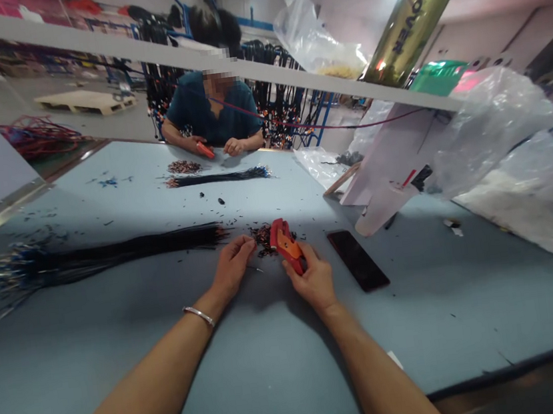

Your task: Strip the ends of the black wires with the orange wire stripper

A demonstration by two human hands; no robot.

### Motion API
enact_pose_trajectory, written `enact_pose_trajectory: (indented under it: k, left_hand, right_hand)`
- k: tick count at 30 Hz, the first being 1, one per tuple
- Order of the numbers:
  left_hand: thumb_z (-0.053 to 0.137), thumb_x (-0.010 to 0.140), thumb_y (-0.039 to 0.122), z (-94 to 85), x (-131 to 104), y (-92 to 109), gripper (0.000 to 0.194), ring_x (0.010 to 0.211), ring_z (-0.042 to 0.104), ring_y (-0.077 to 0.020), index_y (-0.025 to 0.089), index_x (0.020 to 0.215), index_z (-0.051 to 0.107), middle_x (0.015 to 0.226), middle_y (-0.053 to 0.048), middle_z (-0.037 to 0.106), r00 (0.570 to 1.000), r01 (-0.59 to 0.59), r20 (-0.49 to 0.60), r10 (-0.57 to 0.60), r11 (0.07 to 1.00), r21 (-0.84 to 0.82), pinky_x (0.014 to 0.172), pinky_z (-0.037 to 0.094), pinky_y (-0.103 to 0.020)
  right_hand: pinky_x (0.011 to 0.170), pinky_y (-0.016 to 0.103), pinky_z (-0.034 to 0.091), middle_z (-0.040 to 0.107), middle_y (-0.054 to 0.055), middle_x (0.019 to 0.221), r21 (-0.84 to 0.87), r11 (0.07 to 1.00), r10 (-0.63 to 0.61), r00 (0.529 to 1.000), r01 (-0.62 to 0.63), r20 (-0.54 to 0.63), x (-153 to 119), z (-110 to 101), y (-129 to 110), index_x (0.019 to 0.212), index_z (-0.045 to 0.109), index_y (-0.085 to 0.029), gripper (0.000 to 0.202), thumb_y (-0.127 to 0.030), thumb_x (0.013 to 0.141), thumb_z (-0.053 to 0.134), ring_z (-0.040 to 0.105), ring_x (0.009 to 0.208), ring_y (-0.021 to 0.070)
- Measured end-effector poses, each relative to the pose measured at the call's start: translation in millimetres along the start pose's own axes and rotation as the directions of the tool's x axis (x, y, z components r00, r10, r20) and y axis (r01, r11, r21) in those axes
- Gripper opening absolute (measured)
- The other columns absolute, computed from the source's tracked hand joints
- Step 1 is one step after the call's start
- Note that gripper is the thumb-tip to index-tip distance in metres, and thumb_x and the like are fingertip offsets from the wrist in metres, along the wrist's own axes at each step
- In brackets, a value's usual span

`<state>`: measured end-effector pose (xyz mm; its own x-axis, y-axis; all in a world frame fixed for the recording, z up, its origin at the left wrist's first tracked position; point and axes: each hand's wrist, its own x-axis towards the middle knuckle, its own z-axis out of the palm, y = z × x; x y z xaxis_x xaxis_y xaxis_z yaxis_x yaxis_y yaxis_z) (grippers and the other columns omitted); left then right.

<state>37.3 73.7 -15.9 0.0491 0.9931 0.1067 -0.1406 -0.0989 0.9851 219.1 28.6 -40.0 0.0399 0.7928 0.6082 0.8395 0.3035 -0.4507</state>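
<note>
My right hand [315, 276] is wrapped round a red and orange wire stripper [287, 242], its head pointing up and away from me. My left hand [233, 266] is closed, thumb and fingertips pinched together, just left of the tool. Whatever sits in that pinch is too small to make out. A short thin piece with a pale tip [257, 269] shows just below those fingers. Between the hands and behind the tool lies a pile of small dark and coppery scraps [263, 239]. Beyond my left hand stretches a long bundle of black wires [130, 248], coppery ends toward the pile.
A black phone [358, 261] lies right of my right hand. Across the table [228, 387], a person in a teal top [217, 110] holds a red tool by another wire bundle [220, 177] and scrap pile [183, 167]. A white shelf bar [259, 68] crosses above; plastic bags [493, 126] are at right.
</note>
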Motion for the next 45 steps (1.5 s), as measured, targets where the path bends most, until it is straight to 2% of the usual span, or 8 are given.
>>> enact_pose_trajectory:
  k: [4,7,13,19,28,32,38,45]
  left_hand:
    - [0.065,0.072,0.041,-1.2,-2,3,0.028,0.057,0.042,-0.0107,0.016,0.062,0.060,0.057,0.003,0.051,0.995,-0.057,0.089,0.049,0.994,0.090,0.055,0.033,-0.023]
    - [0.065,0.068,0.037,-1.3,-4,4,0.029,0.051,0.035,-0.0085,0.016,0.053,0.052,0.050,0.005,0.043,0.991,-0.036,0.135,0.022,0.994,0.100,0.050,0.027,-0.022]
    - [0.063,0.064,0.027,-2.0,-5,6,0.027,0.047,0.030,-0.0072,0.017,0.045,0.045,0.045,0.006,0.036,0.992,-0.037,0.126,0.026,0.995,0.091,0.047,0.021,-0.022]
    - [0.068,0.069,0.040,-3.9,0,6,0.027,0.051,0.036,-0.0088,0.016,0.059,0.061,0.051,0.005,0.046,0.998,-0.023,0.066,0.022,0.999,0.024,0.050,0.028,-0.023]
    - [0.073,0.068,0.056,-3.4,0,9,0.042,0.048,0.029,-0.0078,0.015,0.075,0.071,0.049,0.007,0.039,0.993,-0.005,0.115,0.010,0.999,-0.045,0.048,0.022,-0.023]
    - [0.071,0.072,0.056,-4.5,0,7,0.040,0.046,0.025,-0.0071,0.016,0.074,0.068,0.047,0.008,0.033,0.992,-0.004,0.123,0.010,0.999,-0.046,0.046,0.018,-0.023]
    - [0.070,0.071,0.055,-3.9,0,8,0.040,0.046,0.027,-0.0075,0.016,0.071,0.064,0.048,0.008,0.034,0.993,0.071,0.100,-0.062,0.994,-0.085,0.046,0.019,-0.024]
    - [0.073,0.069,0.048,-3.0,-1,11,0.036,0.051,0.032,-0.0078,0.017,0.066,0.056,0.056,0.006,0.043,0.990,0.075,0.127,-0.061,0.991,-0.109,0.048,0.024,-0.022]
  right_hand:
    - [0.076,0.036,0.053,0.068,0.010,0.101,0.006,1.000,0.009,1.000,-0.009,0.020,0,0,-1,0.118,0.057,-0.018,0.040,-0.036,0.082,0.059,0.065,0.088,0.0257]
    - [0.077,0.037,0.052,0.068,0.011,0.100,-0.026,1.000,-0.015,0.999,0.016,0.042,0,-1,-1,0.117,0.058,-0.017,0.041,-0.035,0.081,0.060,0.065,0.088,0.0264]
    - [0.078,0.038,0.051,0.068,0.012,0.099,-0.055,0.997,-0.054,0.997,0.057,0.049,0,0,-1,0.117,0.058,-0.015,0.041,-0.034,0.081,0.061,0.063,0.089,0.0268]
    - [0.083,0.040,0.051,0.068,0.013,0.101,-0.006,0.999,-0.036,0.999,0.036,0.019,0,1,0,0.117,0.059,-0.014,0.042,-0.036,0.081,0.061,0.063,0.093,0.0273]
    - [0.074,0.036,0.054,0.070,0.008,0.095,0.226,0.961,0.178,0.983,-0.161,-0.054,0,-6,0,0.117,0.059,-0.017,0.043,-0.044,0.083,0.060,0.066,0.079,0.0230]
    - [0.069,0.033,0.054,0.069,0.004,0.083,0.417,0.886,0.218,0.976,-0.200,0.005,-2,-11,-7,0.105,0.061,-0.018,0.033,-0.042,0.083,0.060,0.065,0.071,0.0201]
    - [0.072,0.032,0.055,0.069,0.005,0.084,0.711,0.655,0.103,0.963,-0.255,0.250,-7,-13,-25,0.104,0.061,-0.017,0.031,-0.040,0.084,0.059,0.065,0.074,0.0192]
    - [0.077,0.034,0.053,0.068,0.006,0.090,0.812,0.419,0.183,0.914,-0.406,0.363,-6,-11,-28,0.110,0.058,-0.018,0.036,-0.040,0.081,0.065,0.066,0.081,0.0210]
